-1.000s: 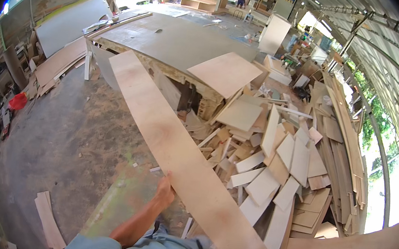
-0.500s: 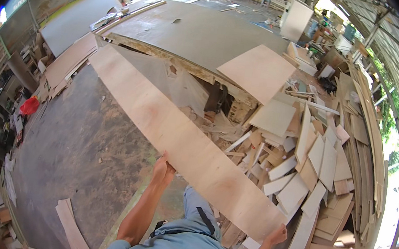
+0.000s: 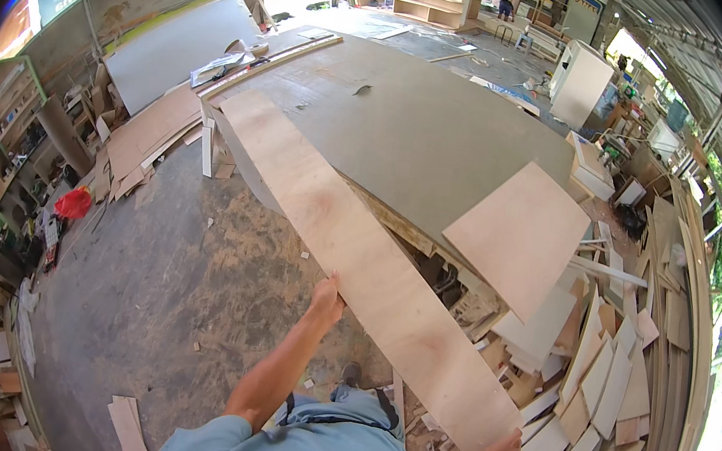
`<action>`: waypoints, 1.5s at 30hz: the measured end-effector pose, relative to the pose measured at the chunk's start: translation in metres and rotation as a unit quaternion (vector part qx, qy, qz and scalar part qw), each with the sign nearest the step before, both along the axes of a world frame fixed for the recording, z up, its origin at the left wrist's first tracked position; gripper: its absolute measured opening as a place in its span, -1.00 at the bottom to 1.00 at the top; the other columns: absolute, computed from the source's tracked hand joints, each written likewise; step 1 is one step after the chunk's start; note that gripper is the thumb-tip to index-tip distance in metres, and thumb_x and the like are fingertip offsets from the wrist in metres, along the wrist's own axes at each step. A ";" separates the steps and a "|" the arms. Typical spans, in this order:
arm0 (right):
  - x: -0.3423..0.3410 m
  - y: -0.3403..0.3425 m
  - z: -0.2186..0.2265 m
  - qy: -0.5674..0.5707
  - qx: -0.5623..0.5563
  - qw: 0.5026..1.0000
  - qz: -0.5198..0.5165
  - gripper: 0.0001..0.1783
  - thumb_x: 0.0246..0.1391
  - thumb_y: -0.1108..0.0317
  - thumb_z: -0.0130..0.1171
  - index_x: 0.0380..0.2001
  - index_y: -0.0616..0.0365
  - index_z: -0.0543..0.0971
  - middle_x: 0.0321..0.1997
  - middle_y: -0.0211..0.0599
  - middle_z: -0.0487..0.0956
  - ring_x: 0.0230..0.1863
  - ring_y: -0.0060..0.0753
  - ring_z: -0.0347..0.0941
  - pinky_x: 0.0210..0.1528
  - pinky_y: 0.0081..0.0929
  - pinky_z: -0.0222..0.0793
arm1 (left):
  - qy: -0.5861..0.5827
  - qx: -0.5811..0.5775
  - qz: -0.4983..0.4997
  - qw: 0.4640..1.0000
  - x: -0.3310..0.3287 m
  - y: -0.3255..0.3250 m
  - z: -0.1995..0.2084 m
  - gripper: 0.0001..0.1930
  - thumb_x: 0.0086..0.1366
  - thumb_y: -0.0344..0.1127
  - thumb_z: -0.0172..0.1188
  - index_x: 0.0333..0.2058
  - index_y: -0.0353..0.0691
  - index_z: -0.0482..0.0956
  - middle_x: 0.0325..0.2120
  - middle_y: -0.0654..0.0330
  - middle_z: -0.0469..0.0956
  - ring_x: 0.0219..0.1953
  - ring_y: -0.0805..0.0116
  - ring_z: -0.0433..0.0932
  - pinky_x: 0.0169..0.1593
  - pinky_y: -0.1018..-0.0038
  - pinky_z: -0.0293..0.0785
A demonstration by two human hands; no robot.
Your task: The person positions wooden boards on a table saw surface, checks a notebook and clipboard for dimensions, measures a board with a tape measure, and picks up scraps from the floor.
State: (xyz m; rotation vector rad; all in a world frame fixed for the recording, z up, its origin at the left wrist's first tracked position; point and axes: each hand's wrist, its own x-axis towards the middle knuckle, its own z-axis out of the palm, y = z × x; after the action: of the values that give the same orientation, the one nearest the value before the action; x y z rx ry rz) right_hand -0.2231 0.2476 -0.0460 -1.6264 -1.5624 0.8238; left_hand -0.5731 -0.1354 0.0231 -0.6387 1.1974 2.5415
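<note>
A long, narrow plywood strip (image 3: 365, 266) slants across the middle, its far end up at the left corner of a large workbench top (image 3: 445, 115) and its near end low on the right. My left hand (image 3: 329, 298) grips its left edge partway along, thumb on top and fingers underneath, largely hidden. At the near right corner, my right hand (image 3: 502, 447) is closed on the strip's end. A square plywood panel (image 3: 517, 237) lies on the bench's near right corner, overhanging the edge.
Offcut boards (image 3: 597, 377) lie heaped on the right, beside long planks (image 3: 683, 289) leaning together. Plywood sheets (image 3: 150, 141) are stacked left of the bench. A red bag (image 3: 73, 202) lies by the left shelves. A white cabinet (image 3: 582, 86) stands far right. Another person (image 3: 505, 4) is far back.
Still held in both hands, the plywood strip has come closer over the bench, its far end now above the bench's left corner. My view has shifted, showing more of the workshop's back.
</note>
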 end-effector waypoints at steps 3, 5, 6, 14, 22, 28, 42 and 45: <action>-0.064 -0.005 0.017 0.033 -0.001 0.999 0.012 -0.48 0.05 0.06 0.06 -0.42 0.46 0.60 -0.43 0.03 0.61 -0.45 -0.10 0.48 -0.33 -0.11 0.36 | 0.006 0.002 0.009 1.000 -0.067 -0.007 -0.017 -0.59 0.50 -0.23 -0.23 0.21 -0.33 0.14 0.15 0.02 0.33 0.12 0.14 0.41 0.12 0.18 0.41; -0.105 -0.005 0.017 0.085 0.078 0.992 0.048 -0.50 0.05 0.07 0.08 -0.41 0.43 0.62 -0.43 0.01 0.61 -0.44 -0.13 0.48 -0.33 -0.16 0.37 | 0.038 -0.013 0.020 0.999 -0.112 -0.013 -0.024 -0.57 0.50 -0.30 -0.24 0.28 -0.20 0.02 0.19 0.04 0.28 0.14 0.15 0.39 0.14 0.15 0.39; -0.121 -0.011 0.013 0.107 0.113 0.986 0.061 -0.51 0.05 0.07 0.09 -0.41 0.41 0.63 -0.43 0.00 0.61 -0.44 -0.15 0.48 -0.32 -0.18 0.37 | 0.043 -0.021 0.031 0.998 -0.131 -0.016 -0.027 -0.56 0.49 -0.33 -0.24 0.29 -0.14 -0.02 0.19 0.05 0.27 0.14 0.14 0.39 0.13 0.12 0.39; -0.276 -0.014 -0.008 0.174 0.036 0.982 0.059 -0.59 0.10 0.12 0.09 -0.32 0.33 0.65 -0.33 -0.06 0.63 -0.36 -0.21 0.51 -0.25 -0.30 0.39 | 0.015 0.021 0.055 0.998 -0.298 -0.041 -0.047 -0.50 0.45 -0.42 -0.20 0.29 -0.08 -0.10 0.17 0.02 0.27 0.11 0.09 0.41 0.06 0.03 0.45; -0.474 -0.031 -0.036 0.060 0.100 0.989 0.089 -0.59 0.09 0.14 0.10 -0.34 0.37 0.63 -0.34 -0.10 0.63 -0.34 -0.22 0.53 -0.20 -0.33 0.39 | 0.063 0.029 0.031 0.997 -0.492 -0.089 -0.117 -0.52 0.36 -0.51 -0.14 0.21 -0.20 -0.02 0.12 -0.02 0.26 0.05 0.06 0.42 0.05 0.01 0.46; -0.575 -0.006 -0.062 0.145 0.131 0.978 0.071 -0.58 0.05 0.12 0.15 -0.40 0.37 0.63 -0.42 -0.16 0.62 -0.33 -0.27 0.54 -0.19 -0.33 0.40 | -0.020 -0.016 0.051 0.998 -0.574 -0.070 -0.099 -0.52 0.32 -0.52 -0.17 0.19 -0.20 0.01 0.13 -0.05 0.21 0.06 0.05 0.37 0.09 0.00 0.42; -0.661 0.049 -0.074 0.069 -0.078 0.943 0.316 -0.02 -0.04 0.17 0.16 0.35 0.44 0.00 0.46 0.11 0.01 0.47 -0.11 -0.10 0.46 -0.32 -0.19 | -0.067 -0.214 -0.181 0.958 -0.638 -0.084 -0.087 -0.82 0.31 -0.50 -0.09 -0.21 -0.52 0.38 -0.31 -0.13 0.53 -0.34 -0.04 0.63 -0.20 0.06 0.67; -0.676 0.044 -0.078 0.053 -0.087 0.940 0.324 -0.01 0.00 0.13 0.14 0.36 0.42 -0.06 0.47 0.10 -0.05 0.50 -0.13 -0.18 0.47 -0.32 -0.26 | -0.040 -0.246 -0.158 0.956 -0.646 -0.090 -0.088 -0.85 0.28 -0.53 -0.04 -0.29 -0.59 0.38 -0.37 -0.17 0.52 -0.38 -0.05 0.63 -0.31 0.13 0.70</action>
State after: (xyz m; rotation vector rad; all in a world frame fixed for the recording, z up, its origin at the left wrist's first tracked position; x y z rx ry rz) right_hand -0.8994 0.2919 -0.1235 -1.1422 -2.0199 1.3999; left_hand -1.2196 -0.2250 -0.0648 -0.5858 1.7600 1.9456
